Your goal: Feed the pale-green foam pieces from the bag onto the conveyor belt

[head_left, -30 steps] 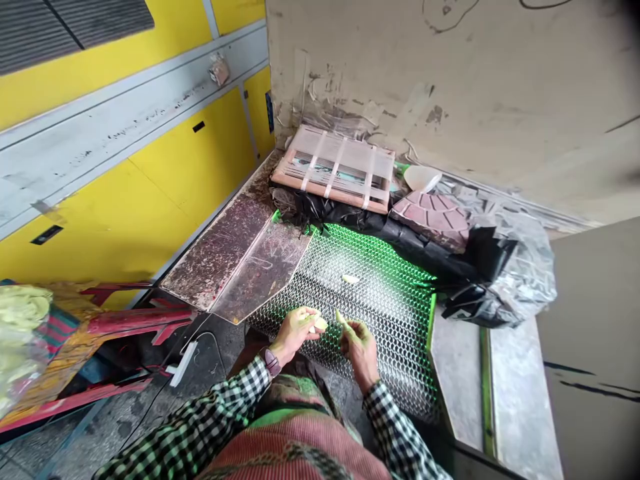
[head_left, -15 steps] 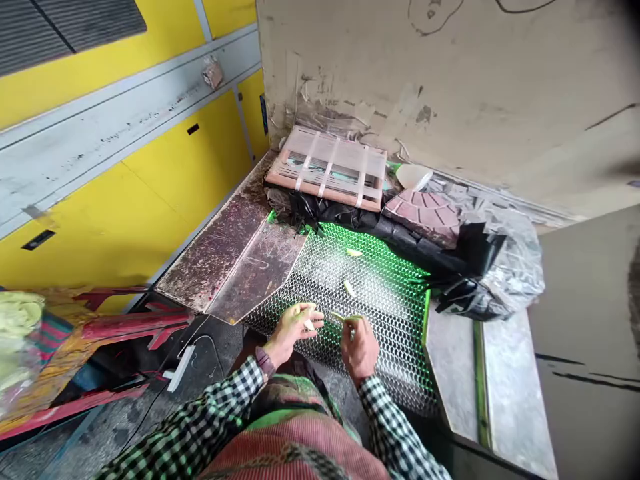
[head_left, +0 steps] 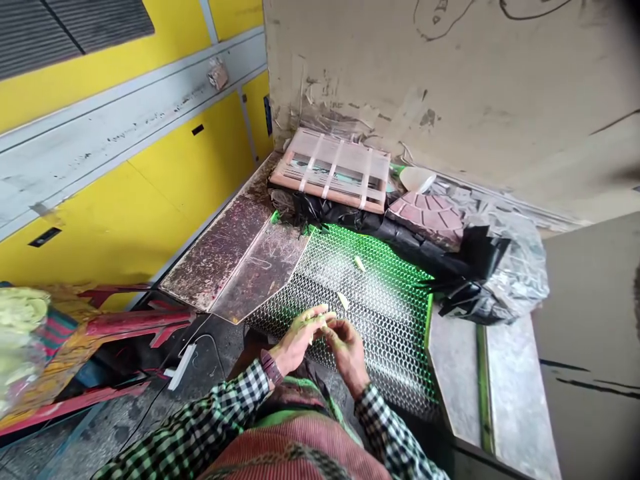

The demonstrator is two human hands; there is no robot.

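Observation:
My left hand [head_left: 299,339] is half curled above a metal mesh belt [head_left: 390,333], with a small pale yellow-green piece [head_left: 311,339] partly showing under its fingers. The fingers of my right hand [head_left: 347,348] are pinched together against the left fingertips; what lies between them is mostly hidden. Two slim, pale, leaf-shaped pieces rest on the mesh ahead of my hands: a nearer piece [head_left: 343,301] and a farther piece [head_left: 359,263]. Their exact kind is too small to tell.
Black plastic sheeting [head_left: 400,237] hangs over the green-lit far end of the belt. Above it lie a taped frame [head_left: 333,170] and a pink patterned slab [head_left: 427,217]. Metal side plates [head_left: 260,263] flank the belt. A red stand [head_left: 135,323] is at left.
My right hand has moved left to meet my left hand; the slim piece it held is now hidden. Pale pieces on the mesh show in slightly different spots, nearer me. The view has shifted slightly.

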